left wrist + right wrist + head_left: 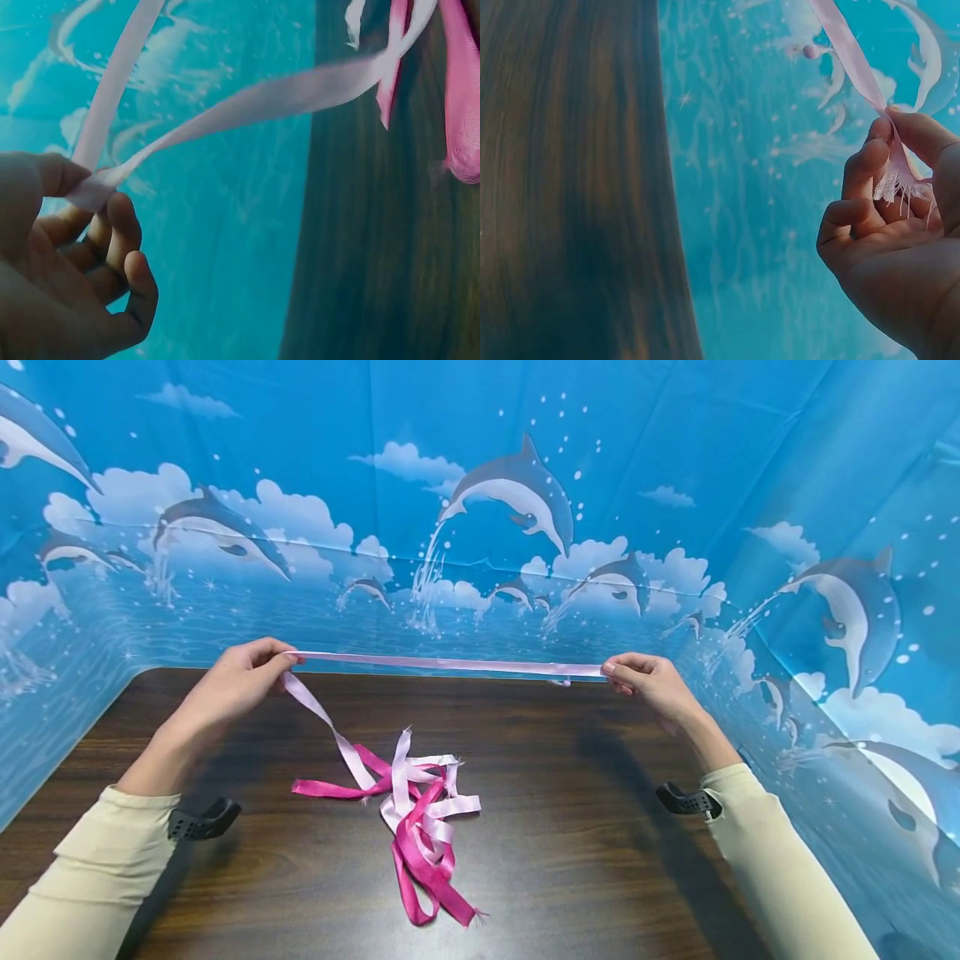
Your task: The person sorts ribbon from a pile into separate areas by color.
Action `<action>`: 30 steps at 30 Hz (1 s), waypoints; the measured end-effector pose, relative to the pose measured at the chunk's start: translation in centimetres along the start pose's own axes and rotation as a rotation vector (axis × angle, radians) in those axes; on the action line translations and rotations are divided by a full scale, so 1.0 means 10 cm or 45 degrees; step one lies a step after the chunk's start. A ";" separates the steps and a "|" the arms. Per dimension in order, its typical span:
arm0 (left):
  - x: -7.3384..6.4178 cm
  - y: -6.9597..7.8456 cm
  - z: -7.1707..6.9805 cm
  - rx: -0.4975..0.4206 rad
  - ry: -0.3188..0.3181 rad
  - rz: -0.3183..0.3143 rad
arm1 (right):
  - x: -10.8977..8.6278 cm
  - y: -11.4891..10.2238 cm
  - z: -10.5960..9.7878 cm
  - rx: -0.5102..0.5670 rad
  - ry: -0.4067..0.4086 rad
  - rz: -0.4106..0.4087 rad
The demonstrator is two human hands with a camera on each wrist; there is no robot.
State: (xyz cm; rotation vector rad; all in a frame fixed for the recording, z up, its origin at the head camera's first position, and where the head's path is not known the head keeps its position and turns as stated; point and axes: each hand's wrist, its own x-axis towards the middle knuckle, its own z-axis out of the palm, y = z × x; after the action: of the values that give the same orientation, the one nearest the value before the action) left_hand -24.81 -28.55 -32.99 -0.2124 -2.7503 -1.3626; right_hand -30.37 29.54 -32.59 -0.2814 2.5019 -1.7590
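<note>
A pale pink ribbon (450,663) is stretched nearly level between both hands, above the far edge of the table. My left hand (251,672) pinches it between thumb and fingers, and from there a slack length hangs down to the pile. At the other side my right hand (651,687) pinches the ribbon near its frayed end (900,184), which dangles inside the palm in the right wrist view. A small pink knob (810,52) shows beside the taut ribbon. On the table lies a tangle of pale pink ribbon (442,810) and bright magenta ribbon (427,868).
The dark wood table (570,860) fills the lower part of the head view. A blue dolphin-print sheet (480,510) stands behind and along both sides of it. Black wrist straps (204,820) sit over the pale yellow sleeves (105,868).
</note>
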 end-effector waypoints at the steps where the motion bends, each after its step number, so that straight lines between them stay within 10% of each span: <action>1: 0.01 -0.04 -0.01 0.000 0.017 -0.012 | 0.01 0.02 -0.01 0.013 0.005 0.012; 9: 0.10 -0.38 -0.13 -0.076 -0.001 -0.042 | 0.13 0.28 -0.14 0.038 -0.016 0.104; 19: 0.18 -0.76 -0.28 -0.291 -0.301 -0.241 | 0.25 0.60 -0.32 -0.129 -0.083 0.178; 30: 0.28 -1.04 -0.29 -0.466 -0.259 -0.470 | 0.40 0.88 -0.30 -0.261 -0.061 0.219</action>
State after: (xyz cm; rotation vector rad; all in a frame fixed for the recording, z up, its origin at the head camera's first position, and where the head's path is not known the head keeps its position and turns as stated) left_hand -29.19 -36.82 -39.01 0.1603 -2.7711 -2.0423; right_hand -35.71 34.47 -39.58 -0.1136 2.5869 -1.4206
